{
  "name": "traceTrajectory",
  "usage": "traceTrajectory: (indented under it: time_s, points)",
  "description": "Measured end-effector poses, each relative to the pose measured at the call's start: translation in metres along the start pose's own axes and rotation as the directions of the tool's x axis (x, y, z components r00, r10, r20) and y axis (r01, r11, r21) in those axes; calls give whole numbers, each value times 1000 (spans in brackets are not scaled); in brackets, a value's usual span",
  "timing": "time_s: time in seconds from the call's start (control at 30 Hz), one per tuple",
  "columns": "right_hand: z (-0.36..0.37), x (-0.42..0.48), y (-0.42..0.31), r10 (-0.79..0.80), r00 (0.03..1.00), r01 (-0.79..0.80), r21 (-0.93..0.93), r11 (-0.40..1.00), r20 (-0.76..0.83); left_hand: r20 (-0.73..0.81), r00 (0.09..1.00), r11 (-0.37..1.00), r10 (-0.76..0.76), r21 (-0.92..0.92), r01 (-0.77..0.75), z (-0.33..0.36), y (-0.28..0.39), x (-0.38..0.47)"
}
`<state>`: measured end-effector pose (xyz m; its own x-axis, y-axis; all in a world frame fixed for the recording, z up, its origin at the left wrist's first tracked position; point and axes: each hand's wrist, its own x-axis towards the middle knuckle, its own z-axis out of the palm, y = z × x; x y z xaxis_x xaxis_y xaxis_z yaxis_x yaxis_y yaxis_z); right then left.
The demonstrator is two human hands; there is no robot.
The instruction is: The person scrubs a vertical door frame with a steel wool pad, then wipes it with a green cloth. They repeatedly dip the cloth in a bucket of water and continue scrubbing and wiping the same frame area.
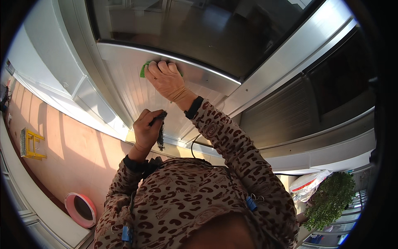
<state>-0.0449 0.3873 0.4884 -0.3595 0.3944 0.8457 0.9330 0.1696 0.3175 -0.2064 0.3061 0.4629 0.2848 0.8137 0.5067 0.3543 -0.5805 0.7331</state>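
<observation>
My right hand (165, 80) presses a green scouring pad (143, 69) flat against the silvery metal rail of a door (124, 55). Its fingers cover most of the pad, so only its edges show. Lower and to the left, my left hand (146, 127) grips a dark, rough-textured cloth or pad (161, 133) that hangs down from the fingers. The dark thing is held apart from the door, in front of its ribbed lower panel (121, 76). Above the rail sits a dark, reflecting glass pane (192, 34).
A pink basin (93, 214) holding dark water stands on the sunlit tiled floor (71, 149). Farther off is a yellow step stool (31, 143). To the right are a second dark panel (279, 115), a white plastic sack (306, 186) and a leafy green plant (331, 199).
</observation>
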Motion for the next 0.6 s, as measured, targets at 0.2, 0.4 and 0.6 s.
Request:
traceTrajectory:
  time_s: [0.2, 0.4, 0.6]
  points:
    - [-38, -106, 22, 88, 996, -88, -26, 996, -4, -20, 998, 995, 54, 83, -52, 18, 6, -53]
    - [-134, -187, 65, 331, 941, -309, -232, 922, 64, -59, 996, 994, -65, 88, 70, -13, -26, -56]
    - [-153, -211, 66, 424, 905, -394, -319, 862, 28, -34, 997, 995, -75, 69, 78, -29, -36, -53]
